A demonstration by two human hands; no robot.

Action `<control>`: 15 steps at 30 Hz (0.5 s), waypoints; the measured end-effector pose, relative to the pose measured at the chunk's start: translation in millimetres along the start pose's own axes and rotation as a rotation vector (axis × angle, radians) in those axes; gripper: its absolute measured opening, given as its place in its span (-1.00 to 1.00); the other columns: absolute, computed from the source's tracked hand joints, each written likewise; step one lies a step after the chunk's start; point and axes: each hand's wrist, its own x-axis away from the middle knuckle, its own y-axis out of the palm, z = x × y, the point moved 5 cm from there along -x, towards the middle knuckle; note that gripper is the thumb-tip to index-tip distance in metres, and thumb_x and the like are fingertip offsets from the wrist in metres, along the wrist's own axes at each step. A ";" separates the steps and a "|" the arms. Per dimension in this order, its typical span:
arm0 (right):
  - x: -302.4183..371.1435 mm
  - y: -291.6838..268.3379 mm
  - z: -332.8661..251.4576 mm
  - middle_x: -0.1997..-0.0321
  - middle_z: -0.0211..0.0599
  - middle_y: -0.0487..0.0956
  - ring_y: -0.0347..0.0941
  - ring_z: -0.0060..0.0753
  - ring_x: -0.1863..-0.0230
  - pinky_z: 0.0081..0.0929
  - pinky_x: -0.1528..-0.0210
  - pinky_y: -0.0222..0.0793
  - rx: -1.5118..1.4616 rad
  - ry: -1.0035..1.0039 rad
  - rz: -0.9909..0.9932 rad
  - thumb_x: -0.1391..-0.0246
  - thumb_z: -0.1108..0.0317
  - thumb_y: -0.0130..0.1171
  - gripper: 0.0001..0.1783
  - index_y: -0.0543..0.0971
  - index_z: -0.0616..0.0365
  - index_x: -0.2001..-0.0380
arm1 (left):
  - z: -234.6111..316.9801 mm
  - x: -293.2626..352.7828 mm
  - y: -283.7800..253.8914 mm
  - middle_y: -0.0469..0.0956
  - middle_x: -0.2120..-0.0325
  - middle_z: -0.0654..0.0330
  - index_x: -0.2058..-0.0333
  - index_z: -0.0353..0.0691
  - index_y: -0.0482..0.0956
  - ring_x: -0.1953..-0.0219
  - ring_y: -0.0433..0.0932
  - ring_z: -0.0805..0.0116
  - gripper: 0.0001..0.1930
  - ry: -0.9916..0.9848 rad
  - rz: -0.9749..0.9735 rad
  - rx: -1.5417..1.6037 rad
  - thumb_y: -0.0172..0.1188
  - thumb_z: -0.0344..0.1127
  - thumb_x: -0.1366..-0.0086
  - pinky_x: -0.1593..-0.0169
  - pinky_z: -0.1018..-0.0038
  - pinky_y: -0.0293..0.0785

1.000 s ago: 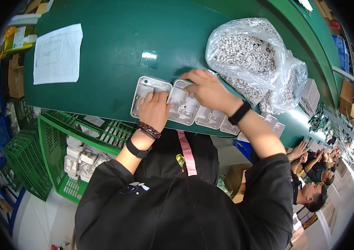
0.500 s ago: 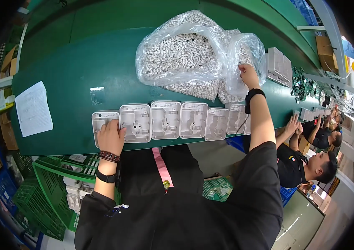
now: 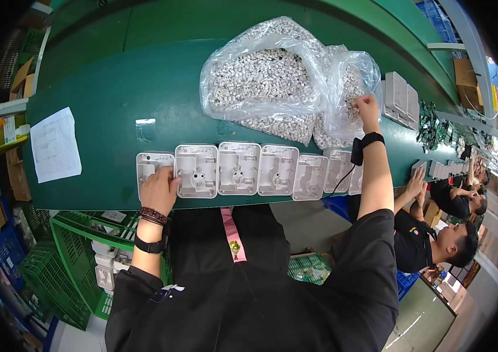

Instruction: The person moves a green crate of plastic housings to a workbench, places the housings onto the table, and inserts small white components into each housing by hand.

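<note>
Seven white plastic housings stand in a row along the near table edge, open side up. My left hand (image 3: 160, 186) is at the leftmost housing (image 3: 148, 160), fingers bent over its right side and thumb by the neighbouring housing (image 3: 196, 158). Small dark round parts show in some housings. To the right, my right hand (image 3: 368, 110) reaches to the mouth of a smaller clear plastic bag (image 3: 335, 111), thumb and fingers pinched over small whitish pieces (image 3: 351, 88). Anything between those fingertips is too small to make out. Beside it lies a larger open bag (image 3: 211, 97) full of similar pieces.
A paper sheet (image 3: 55, 145) lies on the green table (image 3: 105, 111) at left. Stacked white housings (image 3: 396, 94) and a pile of dark green parts (image 3: 430, 126) are beyond my right arm. A co-worker (image 3: 422, 234) sits at right. Green crates (image 3: 73, 234) stand below left.
My right hand stays at the smaller bag, its fingers now drawn lower and closer together among the pieces. My left hand keeps its place on the leftmost housing. The whole view has shifted slightly.
</note>
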 end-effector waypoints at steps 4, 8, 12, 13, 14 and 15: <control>19.0 0.8 -29.1 0.35 -0.32 0.55 0.42 -0.51 0.29 -0.61 0.20 0.29 -0.077 -0.157 0.021 0.04 0.30 0.18 -0.77 0.50 0.24 0.37 | 1.5 5.8 -11.5 0.50 0.43 0.16 0.32 -0.17 0.43 0.37 0.46 0.10 -0.80 0.028 0.070 -0.030 0.17 -0.29 -0.08 0.32 0.30 0.37; 118.1 41.5 -124.6 0.28 -0.35 0.53 0.38 -0.57 0.22 -0.64 0.16 0.25 -0.202 -0.465 -0.190 -0.08 0.38 0.06 -0.82 0.47 0.25 0.26 | 42.5 19.4 -14.1 0.48 0.40 0.23 0.23 -0.19 0.44 0.43 0.44 0.36 -0.79 0.037 0.053 0.514 0.12 -0.39 -0.12 0.35 0.52 0.35; 294.9 127.2 -195.7 0.40 -0.36 0.46 0.40 -0.54 0.37 -0.61 0.33 0.30 -0.429 -0.084 -0.885 -0.18 0.38 -0.15 -0.79 0.46 0.22 0.23 | 79.2 28.7 -18.8 0.44 0.44 0.31 0.22 -0.22 0.44 0.44 0.38 0.55 -0.79 0.044 -0.071 1.036 0.13 -0.45 -0.12 0.37 0.61 0.30; 317.6 141.8 -195.1 0.40 -0.34 0.43 0.39 -0.56 0.39 -0.64 0.36 0.30 -0.465 -0.006 -1.023 -0.19 0.37 -0.14 -0.80 0.40 0.22 0.19 | 82.1 24.9 -21.4 0.43 0.46 0.32 0.22 -0.23 0.43 0.44 0.37 0.58 -0.78 0.078 -0.070 1.146 0.14 -0.46 -0.12 0.37 0.63 0.29; 333.2 154.4 -194.7 0.42 -0.38 0.43 0.39 -0.58 0.42 -0.65 0.39 0.30 -0.596 0.083 -1.052 -0.18 0.41 -0.13 -0.82 0.36 0.21 0.17 | 77.5 23.2 -23.1 0.43 0.46 0.32 0.22 -0.23 0.43 0.44 0.37 0.58 -0.78 0.066 -0.065 1.149 0.14 -0.46 -0.12 0.37 0.63 0.29; 343.2 164.3 -195.9 0.44 -0.42 0.43 0.39 -0.61 0.45 -0.65 0.43 0.30 -0.723 0.170 -1.079 -0.16 0.44 -0.12 -0.82 0.33 0.20 0.15 | 72.4 22.3 -25.9 0.43 0.46 0.32 0.22 -0.24 0.44 0.45 0.37 0.58 -0.79 0.082 -0.086 1.140 0.14 -0.46 -0.12 0.37 0.63 0.29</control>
